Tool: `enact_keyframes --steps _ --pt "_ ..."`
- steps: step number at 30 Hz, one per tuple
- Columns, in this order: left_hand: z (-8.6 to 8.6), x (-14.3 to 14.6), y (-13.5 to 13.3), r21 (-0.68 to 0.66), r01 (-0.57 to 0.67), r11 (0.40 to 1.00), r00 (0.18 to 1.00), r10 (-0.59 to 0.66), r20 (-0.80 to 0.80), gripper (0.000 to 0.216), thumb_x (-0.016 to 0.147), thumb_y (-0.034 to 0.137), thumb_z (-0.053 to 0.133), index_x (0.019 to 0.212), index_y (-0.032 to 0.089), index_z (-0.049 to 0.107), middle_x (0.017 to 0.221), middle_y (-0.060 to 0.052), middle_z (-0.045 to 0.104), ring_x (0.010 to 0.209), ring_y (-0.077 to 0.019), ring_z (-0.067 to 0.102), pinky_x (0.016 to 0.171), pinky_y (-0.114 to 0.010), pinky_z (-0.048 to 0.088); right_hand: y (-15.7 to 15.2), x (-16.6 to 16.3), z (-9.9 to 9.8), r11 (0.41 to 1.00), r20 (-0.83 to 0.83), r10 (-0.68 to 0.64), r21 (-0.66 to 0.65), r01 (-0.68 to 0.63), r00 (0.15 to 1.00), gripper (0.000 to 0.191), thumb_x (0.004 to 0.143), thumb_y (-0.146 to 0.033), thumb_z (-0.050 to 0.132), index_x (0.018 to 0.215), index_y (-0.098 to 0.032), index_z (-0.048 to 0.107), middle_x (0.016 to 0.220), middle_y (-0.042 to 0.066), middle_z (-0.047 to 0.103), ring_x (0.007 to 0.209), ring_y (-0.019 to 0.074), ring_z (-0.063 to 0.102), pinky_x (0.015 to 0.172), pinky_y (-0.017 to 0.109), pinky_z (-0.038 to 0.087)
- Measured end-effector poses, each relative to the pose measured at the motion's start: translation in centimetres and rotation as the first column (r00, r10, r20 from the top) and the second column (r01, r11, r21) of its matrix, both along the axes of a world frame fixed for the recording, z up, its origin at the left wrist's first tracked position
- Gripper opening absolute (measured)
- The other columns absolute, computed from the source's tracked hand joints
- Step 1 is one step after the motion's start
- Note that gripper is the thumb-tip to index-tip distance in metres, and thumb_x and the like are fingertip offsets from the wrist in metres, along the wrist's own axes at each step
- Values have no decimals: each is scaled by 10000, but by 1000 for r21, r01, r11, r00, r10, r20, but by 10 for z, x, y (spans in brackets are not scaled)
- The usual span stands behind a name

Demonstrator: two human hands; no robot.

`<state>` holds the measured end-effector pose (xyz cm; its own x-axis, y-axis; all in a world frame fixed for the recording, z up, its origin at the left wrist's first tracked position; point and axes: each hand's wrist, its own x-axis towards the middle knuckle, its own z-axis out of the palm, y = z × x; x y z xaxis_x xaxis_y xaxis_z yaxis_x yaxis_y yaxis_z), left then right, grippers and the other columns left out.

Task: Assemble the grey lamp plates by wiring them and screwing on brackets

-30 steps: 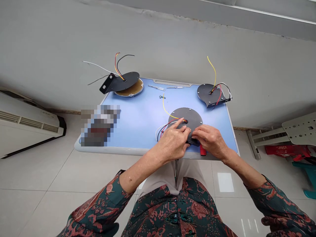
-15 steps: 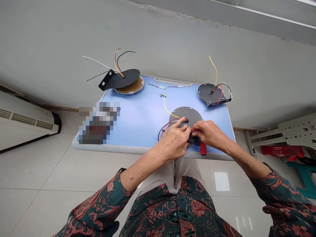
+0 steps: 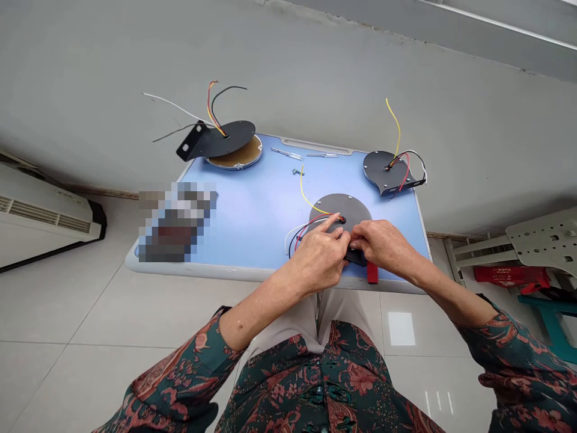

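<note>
At the table's front lies a black round plate (image 3: 331,202) with small screws near its rim. Yellow, red, black and white wires come out of its centre hole. My left hand (image 3: 318,255) grips the near part of this plate, its index finger lying by the wires. Close against it, my right hand (image 3: 378,240) is closed in a pinch over the plate's near edge. Whatever is between the right fingertips is hidden. A red object (image 3: 372,273) sticks out beside the plate, below my right hand, at the table edge.
A similar wired plate (image 3: 383,167) sits at the back right. Another black plate (image 3: 234,137) rests tilted on a brown disc (image 3: 238,157) at the back left. Two thin clear-handled tools (image 3: 288,154) and several small screws (image 3: 298,172) lie on the blue table (image 3: 252,210).
The view has shifted slightly. Both hands stay together at the plate's near edge, with barely any change in the fingers.
</note>
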<state>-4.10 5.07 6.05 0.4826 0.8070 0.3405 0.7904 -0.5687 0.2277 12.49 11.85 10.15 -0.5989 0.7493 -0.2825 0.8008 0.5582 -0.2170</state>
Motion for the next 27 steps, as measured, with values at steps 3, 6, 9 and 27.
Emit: enact_keyframes --steps 3,6,9,27 --pt "-2 0 1 15 1 1000 1000 -1 -3 158 816 102 598 969 137 587 864 -82 703 892 -239 744 1225 -460 395 0 4 -6 1000 -73 -5 -9 4 997 145 895 -165 575 831 -188 703 867 46 707 777 169 577 660 279 309" --pt "-3 0 1 37 -3 999 1000 3 -6 142 815 85 585 942 148 577 834 -60 694 810 -217 737 1229 -450 389 -1 9 -13 1000 -127 0 5 1 992 137 898 -157 576 851 -178 703 887 47 710 791 168 588 690 280 336" --pt "-4 0 1 59 -7 998 1000 8 -12 144 807 75 579 930 151 575 815 -53 687 792 -214 734 1230 -441 386 -3 10 -17 1000 -157 -7 17 10 988 142 905 -147 566 843 -177 689 890 44 707 801 165 594 704 280 347" --pt "-5 -7 4 12 46 999 998 -46 47 171 815 68 568 953 168 558 849 -52 708 872 -233 741 1217 -487 397 -16 14 -34 990 -320 18 140 28 947 114 931 -170 571 824 -203 594 827 28 611 755 168 533 674 278 354"
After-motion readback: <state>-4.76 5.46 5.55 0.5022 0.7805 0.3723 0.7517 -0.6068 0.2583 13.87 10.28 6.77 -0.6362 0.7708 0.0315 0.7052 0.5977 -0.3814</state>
